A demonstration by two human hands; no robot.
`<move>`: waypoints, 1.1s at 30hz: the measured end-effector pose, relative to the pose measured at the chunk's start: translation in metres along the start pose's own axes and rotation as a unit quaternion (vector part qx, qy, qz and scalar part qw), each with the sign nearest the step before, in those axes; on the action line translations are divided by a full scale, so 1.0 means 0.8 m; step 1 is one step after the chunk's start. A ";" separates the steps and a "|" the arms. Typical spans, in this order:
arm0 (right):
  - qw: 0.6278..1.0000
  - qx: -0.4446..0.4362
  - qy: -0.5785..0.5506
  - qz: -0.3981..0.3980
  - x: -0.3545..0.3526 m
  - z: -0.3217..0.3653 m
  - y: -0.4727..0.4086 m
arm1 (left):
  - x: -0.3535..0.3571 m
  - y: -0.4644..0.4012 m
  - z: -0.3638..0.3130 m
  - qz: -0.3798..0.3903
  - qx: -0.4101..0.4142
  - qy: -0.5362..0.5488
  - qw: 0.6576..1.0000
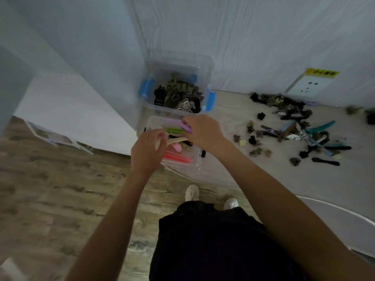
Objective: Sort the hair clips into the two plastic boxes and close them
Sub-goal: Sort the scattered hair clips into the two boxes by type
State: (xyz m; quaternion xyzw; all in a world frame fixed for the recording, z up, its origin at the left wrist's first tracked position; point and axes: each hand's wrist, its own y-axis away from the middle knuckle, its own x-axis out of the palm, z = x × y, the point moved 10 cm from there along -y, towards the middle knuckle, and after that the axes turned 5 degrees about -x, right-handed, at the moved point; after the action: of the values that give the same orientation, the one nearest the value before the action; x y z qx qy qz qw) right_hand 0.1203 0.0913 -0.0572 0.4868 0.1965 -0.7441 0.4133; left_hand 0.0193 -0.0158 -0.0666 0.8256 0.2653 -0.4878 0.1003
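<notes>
Two clear plastic boxes stand at the table's left end. The far box (205,78), with blue latches, holds dark and brown claw clips. The near box (197,159) holds long coloured clips: green, pink, red. Over the near box, my left hand (147,151) grips a beige long clip (176,140). My right hand (203,130) pinches a purple long clip (185,126) at the box's far side. A pile of loose hair clips (294,128) lies spread on the table to the right.
The table (253,179) stands against a white wall with a socket (308,86) under a yellow label. A white curved object (345,220) sits at the near right. Wooden floor lies to the left, with my shoes below.
</notes>
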 end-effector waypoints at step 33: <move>0.983 0.092 0.080 -0.137 -0.078 -0.355 0.190 | 0.312 -0.035 -0.310 0.220 0.173 -0.142 0.949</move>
State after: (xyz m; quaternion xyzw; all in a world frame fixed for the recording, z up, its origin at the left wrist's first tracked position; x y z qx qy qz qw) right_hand 0.4137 0.2268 -0.1130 0.5495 0.2242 -0.7670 0.2440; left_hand 0.2864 0.1976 -0.1534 0.7905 -0.0283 -0.6041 0.0973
